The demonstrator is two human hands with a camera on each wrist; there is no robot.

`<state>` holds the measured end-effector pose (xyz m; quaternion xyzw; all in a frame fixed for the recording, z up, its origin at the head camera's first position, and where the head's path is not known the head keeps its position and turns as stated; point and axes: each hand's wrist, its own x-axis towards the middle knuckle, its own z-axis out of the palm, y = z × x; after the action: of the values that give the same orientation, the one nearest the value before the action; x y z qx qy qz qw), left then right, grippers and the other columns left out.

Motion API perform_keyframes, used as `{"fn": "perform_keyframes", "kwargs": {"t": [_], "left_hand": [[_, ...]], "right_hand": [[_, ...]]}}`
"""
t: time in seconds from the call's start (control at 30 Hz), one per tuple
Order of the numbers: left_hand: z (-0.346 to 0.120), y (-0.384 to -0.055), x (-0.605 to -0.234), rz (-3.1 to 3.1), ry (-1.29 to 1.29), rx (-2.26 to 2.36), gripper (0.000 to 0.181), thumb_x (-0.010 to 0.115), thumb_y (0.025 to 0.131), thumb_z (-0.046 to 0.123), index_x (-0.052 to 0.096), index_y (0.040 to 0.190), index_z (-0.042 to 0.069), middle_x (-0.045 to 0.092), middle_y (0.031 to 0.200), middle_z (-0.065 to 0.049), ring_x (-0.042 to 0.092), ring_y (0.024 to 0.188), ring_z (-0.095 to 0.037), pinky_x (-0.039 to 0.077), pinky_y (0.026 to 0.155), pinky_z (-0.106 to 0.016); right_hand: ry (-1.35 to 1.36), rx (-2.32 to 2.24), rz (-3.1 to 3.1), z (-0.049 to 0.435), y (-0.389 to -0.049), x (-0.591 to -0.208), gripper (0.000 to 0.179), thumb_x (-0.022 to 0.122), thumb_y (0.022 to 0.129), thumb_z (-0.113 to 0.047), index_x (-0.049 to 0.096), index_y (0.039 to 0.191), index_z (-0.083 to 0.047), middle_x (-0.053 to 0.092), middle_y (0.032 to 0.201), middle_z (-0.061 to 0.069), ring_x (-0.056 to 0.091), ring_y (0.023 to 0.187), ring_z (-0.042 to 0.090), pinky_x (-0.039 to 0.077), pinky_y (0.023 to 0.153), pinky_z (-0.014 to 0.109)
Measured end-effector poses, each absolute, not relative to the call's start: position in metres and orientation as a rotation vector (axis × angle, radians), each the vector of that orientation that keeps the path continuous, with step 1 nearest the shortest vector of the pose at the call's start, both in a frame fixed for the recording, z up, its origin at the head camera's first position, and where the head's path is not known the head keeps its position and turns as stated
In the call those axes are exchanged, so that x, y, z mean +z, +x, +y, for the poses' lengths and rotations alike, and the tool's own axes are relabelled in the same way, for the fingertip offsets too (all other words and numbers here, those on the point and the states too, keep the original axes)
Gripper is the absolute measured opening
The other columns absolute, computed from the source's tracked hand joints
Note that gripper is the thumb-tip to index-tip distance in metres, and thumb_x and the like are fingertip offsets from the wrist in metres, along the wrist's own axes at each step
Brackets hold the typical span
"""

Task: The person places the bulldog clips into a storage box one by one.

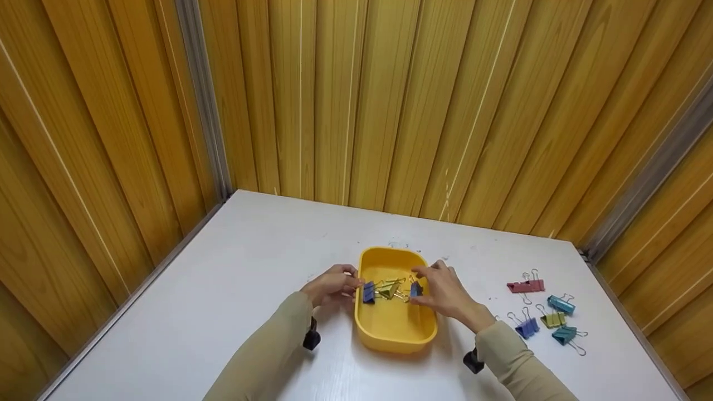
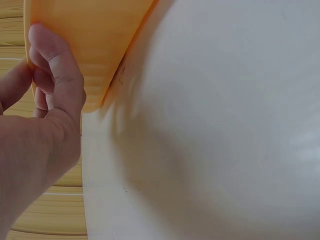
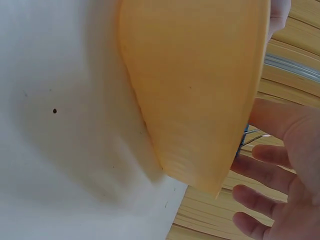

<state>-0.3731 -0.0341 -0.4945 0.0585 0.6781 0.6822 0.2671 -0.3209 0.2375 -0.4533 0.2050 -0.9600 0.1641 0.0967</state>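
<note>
A yellow plastic bin (image 1: 396,334) stands on the white table. My left hand (image 1: 332,285) grips its left rim, fingers outside against the wall, as the left wrist view shows. Inside the bin are a dark blue binder clip (image 1: 369,292) by the left wall and a yellow binder clip (image 1: 389,288) in the middle. My right hand (image 1: 447,291) reaches over the right rim and pinches another blue binder clip (image 1: 416,289) between thumb and finger. In the right wrist view, its wire handles (image 3: 252,137) show past the rim, while the other fingers are spread.
To the right on the table lie several loose binder clips: a red one (image 1: 526,285), a light blue one (image 1: 561,304), a yellow one (image 1: 553,319), a purple-blue one (image 1: 527,327) and a teal one (image 1: 566,334). Wood-patterned walls (image 1: 334,100) enclose the table's back and sides.
</note>
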Motion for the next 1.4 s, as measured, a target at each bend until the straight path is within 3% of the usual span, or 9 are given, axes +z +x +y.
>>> {"fn": "perform_keyframes", "kwargs": {"t": [0.37, 0.7, 0.97, 1.23, 1.4], "left_hand": [[-0.034, -0.376, -0.493, 1.879, 0.164, 1.799, 0.015, 0.063, 0.088, 0.007, 0.049, 0.094, 0.008, 0.063, 0.084, -0.005, 0.061, 0.066, -0.011, 0.053, 0.065, -0.025], [-0.038, -0.375, -0.491, 1.836, 0.099, 1.804, 0.015, 0.063, 0.089, 0.007, 0.051, 0.096, 0.009, 0.064, 0.087, -0.007, 0.060, 0.068, -0.013, 0.054, 0.066, -0.026], [-0.037, -0.374, -0.494, 1.762, 0.204, 1.853, 0.016, 0.061, 0.089, 0.006, 0.046, 0.091, 0.009, 0.060, 0.078, -0.003, 0.058, 0.065, -0.013, 0.051, 0.062, -0.027], [-0.036, -0.375, -0.494, 1.776, 0.167, 1.846, 0.016, 0.062, 0.088, 0.006, 0.047, 0.093, 0.009, 0.063, 0.080, -0.004, 0.059, 0.066, -0.013, 0.053, 0.061, -0.026], [-0.035, -0.375, -0.491, 1.802, 0.118, 1.822, 0.016, 0.063, 0.088, 0.007, 0.048, 0.095, 0.010, 0.064, 0.084, -0.005, 0.060, 0.067, -0.014, 0.053, 0.064, -0.026]], "right_hand": [[0.482, 0.614, -2.701, 0.271, -0.306, -0.440, 0.045, 0.074, 0.085, -0.027, 0.061, 0.122, -0.007, 0.065, 0.120, 0.013, 0.054, 0.108, 0.029, 0.045, 0.096, 0.052], [0.290, 0.670, -2.782, 0.326, -0.282, -0.432, 0.043, 0.066, 0.091, -0.020, 0.054, 0.130, -0.005, 0.054, 0.132, 0.019, 0.048, 0.121, 0.037, 0.044, 0.101, 0.058], [0.307, 0.602, -2.961, 0.355, -0.262, -0.441, 0.042, 0.074, 0.081, -0.010, 0.061, 0.120, -0.001, 0.059, 0.124, 0.022, 0.050, 0.117, 0.042, 0.040, 0.099, 0.063], [0.393, 0.445, -3.193, 0.357, -0.255, -0.455, 0.063, 0.085, 0.065, -0.005, 0.060, 0.123, -0.005, 0.055, 0.131, 0.023, 0.044, 0.122, 0.047, 0.027, 0.102, 0.072], [0.355, 0.353, -3.261, 0.354, -0.256, -0.462, 0.067, 0.083, 0.065, 0.001, 0.059, 0.126, -0.009, 0.056, 0.125, 0.018, 0.046, 0.119, 0.044, 0.021, 0.102, 0.076]]}}
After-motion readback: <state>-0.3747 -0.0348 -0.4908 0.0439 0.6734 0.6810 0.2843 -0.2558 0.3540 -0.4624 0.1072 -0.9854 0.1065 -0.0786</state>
